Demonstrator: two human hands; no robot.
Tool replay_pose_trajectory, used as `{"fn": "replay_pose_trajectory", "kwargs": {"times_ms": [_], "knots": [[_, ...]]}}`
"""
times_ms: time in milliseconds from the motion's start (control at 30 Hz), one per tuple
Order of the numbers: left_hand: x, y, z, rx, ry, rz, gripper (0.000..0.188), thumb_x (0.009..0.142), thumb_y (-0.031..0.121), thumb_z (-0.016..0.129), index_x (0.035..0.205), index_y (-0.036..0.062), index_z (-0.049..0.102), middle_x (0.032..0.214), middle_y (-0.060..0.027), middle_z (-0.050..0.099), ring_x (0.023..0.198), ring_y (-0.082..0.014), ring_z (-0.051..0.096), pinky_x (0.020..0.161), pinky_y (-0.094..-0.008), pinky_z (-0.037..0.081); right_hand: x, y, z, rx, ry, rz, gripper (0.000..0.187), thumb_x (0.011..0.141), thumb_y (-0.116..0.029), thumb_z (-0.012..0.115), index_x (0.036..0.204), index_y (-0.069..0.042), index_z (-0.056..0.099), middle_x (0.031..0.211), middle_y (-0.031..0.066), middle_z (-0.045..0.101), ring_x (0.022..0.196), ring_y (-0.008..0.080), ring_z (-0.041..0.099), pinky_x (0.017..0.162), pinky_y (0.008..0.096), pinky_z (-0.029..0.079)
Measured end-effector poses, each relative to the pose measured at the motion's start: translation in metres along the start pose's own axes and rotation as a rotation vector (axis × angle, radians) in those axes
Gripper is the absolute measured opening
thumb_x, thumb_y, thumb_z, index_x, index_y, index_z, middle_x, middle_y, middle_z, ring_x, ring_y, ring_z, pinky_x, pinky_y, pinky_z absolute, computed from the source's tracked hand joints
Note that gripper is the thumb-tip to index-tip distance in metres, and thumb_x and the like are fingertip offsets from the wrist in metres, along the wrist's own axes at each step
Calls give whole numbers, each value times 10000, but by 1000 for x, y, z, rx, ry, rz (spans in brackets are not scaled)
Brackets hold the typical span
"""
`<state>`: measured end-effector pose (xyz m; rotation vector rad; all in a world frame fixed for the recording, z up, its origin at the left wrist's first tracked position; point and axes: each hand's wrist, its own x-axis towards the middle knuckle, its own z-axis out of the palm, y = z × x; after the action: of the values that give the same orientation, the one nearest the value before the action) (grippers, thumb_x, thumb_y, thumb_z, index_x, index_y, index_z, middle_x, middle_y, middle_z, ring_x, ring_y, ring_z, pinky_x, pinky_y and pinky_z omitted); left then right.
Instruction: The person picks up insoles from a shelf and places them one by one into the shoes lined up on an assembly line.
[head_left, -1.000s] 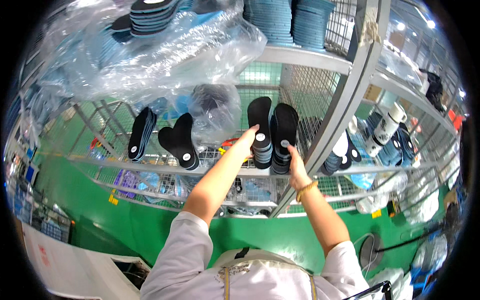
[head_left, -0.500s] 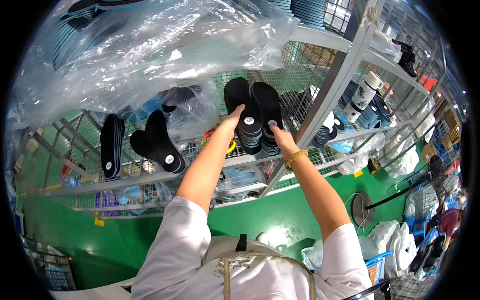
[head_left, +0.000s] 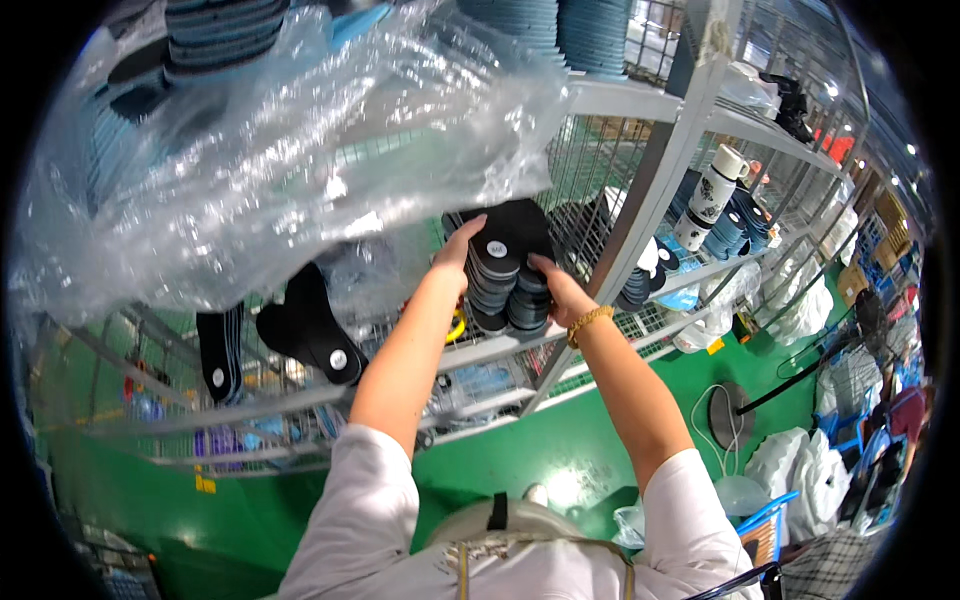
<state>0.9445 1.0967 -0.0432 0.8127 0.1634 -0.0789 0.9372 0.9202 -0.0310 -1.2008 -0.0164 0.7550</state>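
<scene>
Two tall stacks of black insoles with grey-blue edges stand side by side on a wire-mesh shelf in front of me. My left hand grips the outer side of the left insole stack, its thumb near the top. On the right insole stack, my right hand is closed around the outer side, thumb on top. The stacks press together at their tops, and the left one's top insole partly covers the right one. A round white sticker marks the left stack's top. The fingers behind both stacks are hidden.
Further left on the shelf lie a thin insole stack and crossed insoles. Clear plastic sheeting drapes down from above. A grey metal post rises right of my hands. Beyond it stands a white patterned flask.
The two insole stacks have come together at the top, and the gap between them has closed. Both hands keep their hold. The whole view has shifted, with the shelf now lower in it.
</scene>
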Motion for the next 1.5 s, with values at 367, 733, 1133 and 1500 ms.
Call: {"fn": "replay_pose_trajectory", "kwargs": {"times_ms": [367, 733, 1133, 1500], "knots": [[-185, -27, 27, -61, -211, 118, 525, 643, 225, 557, 1089, -26, 437, 1014, -151, 529, 900, -251, 535, 802, -340, 425, -195, 59, -57, -2, -88, -350, 601, 672, -146, 592, 1189, 17, 332, 1121, 92, 446, 980, 139, 455, 846, 245, 343], [-226, -270, 139, 163, -758, -653, 645, 595, 174, 559, 1163, -45, 343, 1077, -159, 484, 957, -260, 504, 836, -339, 402, -540, 282, -143, 565, 755, -219, 471, 711, -107, 588, 1117, 26, 391, 975, 67, 528, 890, 142, 511, 811, 259, 394], [-334, -565, 346, 486, -1013, -1150, 432, 697, 265, 496, 993, -49, 489, 926, -158, 569, 802, -251, 572, 735, -355, 464, -747, 413, -151, 1147, 1575, -754, 323, 706, -153, 621, 941, 25, 489, 844, 67, 563, 777, 123, 536, 691, 238, 425], [-443, -756, 565, 610, -1330, -1368, 430, 693, 245, 520, 1010, -43, 479, 877, -150, 578, 733, -232, 588, 651, -328, 496, -897, 376, -273, 859, 1919, -1021, 489, 697, -153, 627, 1095, 21, 403, 944, 67, 516, 855, 134, 497, 758, 264, 404]]}}
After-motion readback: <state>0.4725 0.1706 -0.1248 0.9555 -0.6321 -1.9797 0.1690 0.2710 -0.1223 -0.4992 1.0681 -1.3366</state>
